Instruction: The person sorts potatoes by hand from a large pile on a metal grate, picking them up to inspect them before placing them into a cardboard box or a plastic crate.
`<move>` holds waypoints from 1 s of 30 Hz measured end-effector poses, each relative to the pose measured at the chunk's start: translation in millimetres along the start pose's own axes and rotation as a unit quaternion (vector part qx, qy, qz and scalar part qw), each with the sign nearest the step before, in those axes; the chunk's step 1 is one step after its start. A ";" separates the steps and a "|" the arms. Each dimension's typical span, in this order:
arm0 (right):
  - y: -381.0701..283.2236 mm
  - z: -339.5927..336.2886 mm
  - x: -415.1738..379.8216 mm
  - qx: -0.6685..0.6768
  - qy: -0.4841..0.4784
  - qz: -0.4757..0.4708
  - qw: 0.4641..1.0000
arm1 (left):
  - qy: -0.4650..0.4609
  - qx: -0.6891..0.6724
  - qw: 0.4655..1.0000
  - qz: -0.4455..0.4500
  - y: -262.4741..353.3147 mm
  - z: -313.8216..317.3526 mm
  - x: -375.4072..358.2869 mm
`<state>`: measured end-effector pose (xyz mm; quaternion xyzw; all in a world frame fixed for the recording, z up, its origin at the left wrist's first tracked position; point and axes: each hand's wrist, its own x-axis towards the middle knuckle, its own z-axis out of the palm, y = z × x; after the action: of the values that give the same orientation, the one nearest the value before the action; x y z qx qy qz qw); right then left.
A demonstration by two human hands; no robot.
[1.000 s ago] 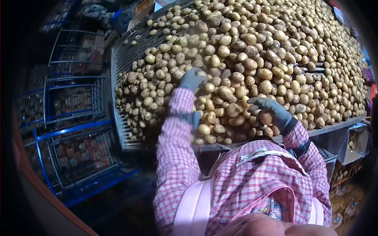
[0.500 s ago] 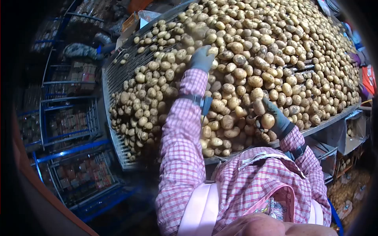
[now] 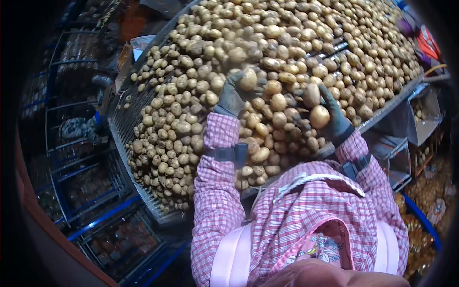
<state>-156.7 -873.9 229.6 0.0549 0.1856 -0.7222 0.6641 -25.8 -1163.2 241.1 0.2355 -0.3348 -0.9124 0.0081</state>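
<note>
Potatoes (image 3: 172, 143) cover a slatted metal table (image 3: 125, 103) in a thick layer. My left hand (image 3: 234, 95), in a grey glove, is closed round a pale potato (image 3: 248, 80), palm turned up, above the middle of the pile. On the right, my right hand (image 3: 333, 117), gloved too, holds two potatoes, an upper one (image 3: 311, 95) and a lower one (image 3: 319, 117), against its fingers and palm, close to the table's near edge. Some of its fingers are hidden behind them.
Blue metal racks (image 3: 103, 215) with packed goods stand at the left. An open cardboard box (image 3: 424, 122) is beyond the table's right edge. At the upper right, a co-worker's purple glove (image 3: 406, 25) and orange clothing (image 3: 427, 43) show. A sleeve is at far left.
My left hand has turned palm up and now holds a potato. My right hand still holds two potatoes, now higher in the view. The camera view has shifted and rotated.
</note>
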 end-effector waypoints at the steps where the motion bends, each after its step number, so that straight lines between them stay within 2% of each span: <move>1: -4.3 -1.3 0.7 0.012 -0.052 0.003 0.999 | -0.013 -0.025 1.000 -0.011 -17.8 12.5 -2.5; 2: -4.0 2.5 1.6 0.006 -0.026 -0.031 0.999 | -0.030 -0.007 0.999 -0.008 -33.6 22.0 -4.0; 3: -4.8 6.3 2.1 -0.001 0.000 -0.066 0.998 | 0.013 0.021 0.999 0.043 -54.8 41.7 -4.9; 5: -12.9 4.3 -5.2 0.046 -0.023 -0.019 0.998 | 0.059 0.084 0.994 0.049 -91.4 83.7 -7.8; 7: -20.7 -29.9 -14.2 0.042 0.016 -0.026 0.999 | 0.040 0.113 0.992 0.050 -122.1 102.1 -0.7; 9: -35.7 -33.5 -35.6 0.064 0.036 -0.028 0.997 | 0.042 0.149 0.987 0.041 -138.4 130.8 3.8; 11: -51.8 -72.6 -58.9 0.114 -0.058 0.011 0.992 | 0.040 0.170 0.985 0.006 -149.8 164.7 8.8; 12: -58.9 -74.8 -73.2 0.098 -0.061 -0.021 0.993 | 0.035 0.178 0.983 -0.017 -151.1 179.9 12.8; 13: -63.9 -87.2 -79.8 0.126 -0.006 -0.054 0.990 | 0.029 0.188 0.981 -0.041 -155.0 197.2 17.6; 14: -72.4 -91.8 -96.3 0.139 -0.027 -0.076 0.987 | -0.026 0.166 0.986 -0.014 -165.4 218.3 21.5; 15: -79.6 -88.4 -116.5 0.152 -0.047 -0.099 0.982 | -0.034 0.175 0.984 -0.026 -178.0 222.2 36.0; 16: -84.9 -83.5 -134.5 0.180 0.007 -0.128 0.975 | -0.054 0.181 0.981 -0.036 -190.7 227.8 47.5; 19: -104.7 -131.3 -190.1 0.145 -0.072 -0.116 0.980 | -0.090 0.213 0.970 -0.069 -224.0 259.1 77.2; 20: -105.7 -139.9 -205.4 0.125 0.006 -0.196 0.972 | -0.097 0.226 0.966 -0.079 -235.4 267.6 87.0; 23: -121.1 -175.9 -258.9 0.118 0.010 -0.251 0.961 | -0.105 0.285 0.943 -0.132 -268.0 291.0 111.7; 27: -158.8 -199.1 -339.9 0.111 0.117 -0.378 0.912 | -0.135 0.292 0.929 -0.185 -292.2 319.6 128.7; 28: -173.9 -210.4 -357.2 0.078 0.144 -0.418 0.894 | -0.146 0.270 0.931 -0.199 -297.8 321.9 129.9; 29: -195.1 -223.4 -370.2 0.076 0.073 -0.443 0.890 | -0.149 0.273 0.928 -0.203 -301.9 325.8 132.4; 30: -213.5 -230.5 -388.4 0.015 0.126 -0.463 0.878 | -0.151 0.277 0.926 -0.209 -306.0 328.7 134.1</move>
<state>-360.9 -420.1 184.6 0.0630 0.2611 -0.9367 0.2245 -244.3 -749.4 214.6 0.1520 -0.5148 -0.7890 -0.2989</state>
